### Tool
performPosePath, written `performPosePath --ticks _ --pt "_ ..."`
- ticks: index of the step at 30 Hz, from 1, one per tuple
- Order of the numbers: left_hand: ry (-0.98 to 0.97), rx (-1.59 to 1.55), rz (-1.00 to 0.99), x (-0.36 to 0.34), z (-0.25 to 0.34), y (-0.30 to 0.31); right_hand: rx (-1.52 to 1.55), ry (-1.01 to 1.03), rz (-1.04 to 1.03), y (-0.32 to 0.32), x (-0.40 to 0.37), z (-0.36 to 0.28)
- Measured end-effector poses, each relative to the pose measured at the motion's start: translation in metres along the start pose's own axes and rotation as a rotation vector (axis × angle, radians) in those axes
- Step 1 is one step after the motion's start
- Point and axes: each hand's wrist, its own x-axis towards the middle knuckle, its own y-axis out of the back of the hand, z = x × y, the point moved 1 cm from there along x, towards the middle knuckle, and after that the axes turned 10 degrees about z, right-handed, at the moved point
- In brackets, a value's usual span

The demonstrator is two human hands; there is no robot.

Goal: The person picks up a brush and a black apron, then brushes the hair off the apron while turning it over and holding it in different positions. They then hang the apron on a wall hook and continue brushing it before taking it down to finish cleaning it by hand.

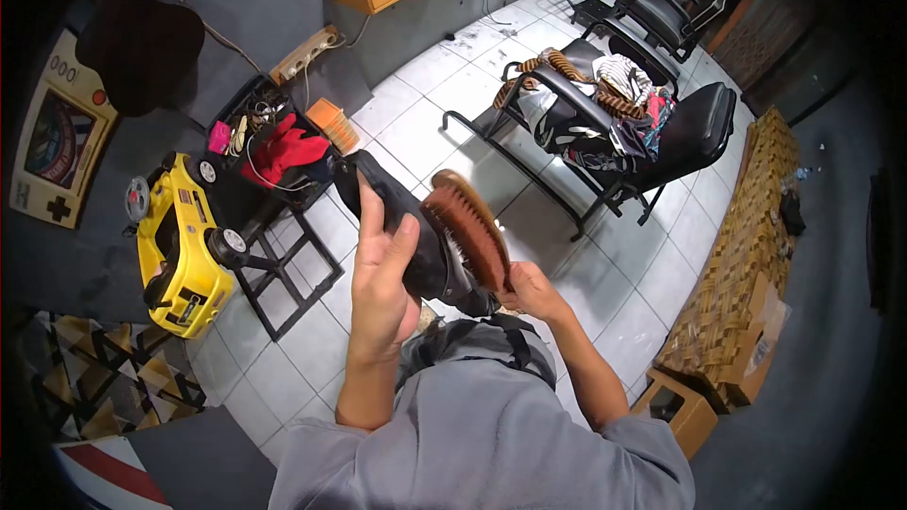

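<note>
Curling around the upper of a black shoe [436,263], the fingers [369,210] of the left hand [383,269] are clamped on it: the thumb lies along the near side, and the other fingers reach up over the far side towards the toe. The shoe is held up in the air in front of the chest. Its long axis slants from the toe, at upper left, down to the heel end at lower right, near the body.

The right hand [535,291] sits just beside that heel end, with its fingers closed on the lower end of a brown brush [470,227]; they are mostly hidden behind the brush, so I cannot tell exactly how they lie. The brush rises up and to the left from that hand, bristles turned towards the shoe, and runs nearly parallel to the shoe's long axis. It lies against the shoe's right flank or just off it. The left hand is the nearer one to the toe, and the right is nearer the heel.

Grey sleeves [472,434] lead back to the body. Below is a tiled floor [425,123], with a yellow toy car [179,250] and a black rack [283,255] carrying a red cloth [283,149] to the left, and black chairs [694,127] draped with clothes to the right
</note>
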Motion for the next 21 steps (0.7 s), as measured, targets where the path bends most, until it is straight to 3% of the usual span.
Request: performPosePath --ticks 4,6,8,10,12,13,14,16,18,21 --pt "-0.018 -0.078 -0.048 0.003 0.018 0.001 -0.525 0.104 0.176 0.038 0.030 0.050" --pt "-0.041 -0.076 -0.045 0.006 0.024 0.006 -1.014 0.124 0.235 0.082 0.035 0.109" --pt "-0.036 -0.102 -0.044 0.004 0.025 0.004 -1.528 -0.298 0.207 0.129 0.025 0.173" --pt "-0.023 -0.118 -0.025 0.002 0.025 0.004 -1.513 -0.550 0.122 0.163 0.008 0.223" --pt "0.004 -0.122 0.011 0.002 0.022 0.007 -1.460 -0.564 0.224 0.157 -0.006 0.225" --pt "0.036 -0.116 -0.002 0.001 0.021 0.007 -1.534 -0.298 0.192 0.153 -0.005 0.228" --pt "0.041 -0.105 -0.012 0.001 0.017 0.009 -1.353 -0.305 0.233 0.158 -0.002 0.229" --pt "0.053 -0.081 -0.031 0.003 0.008 0.012 -0.988 -0.316 0.310 0.109 0.012 0.148" --pt "0.079 -0.070 0.008 0.001 0.007 0.007 -0.626 -0.163 0.301 0.053 0.009 0.066" --pt "0.070 -0.049 0.050 0.001 0.006 0.000 -0.200 -0.020 0.153 -0.002 -0.006 -0.007"
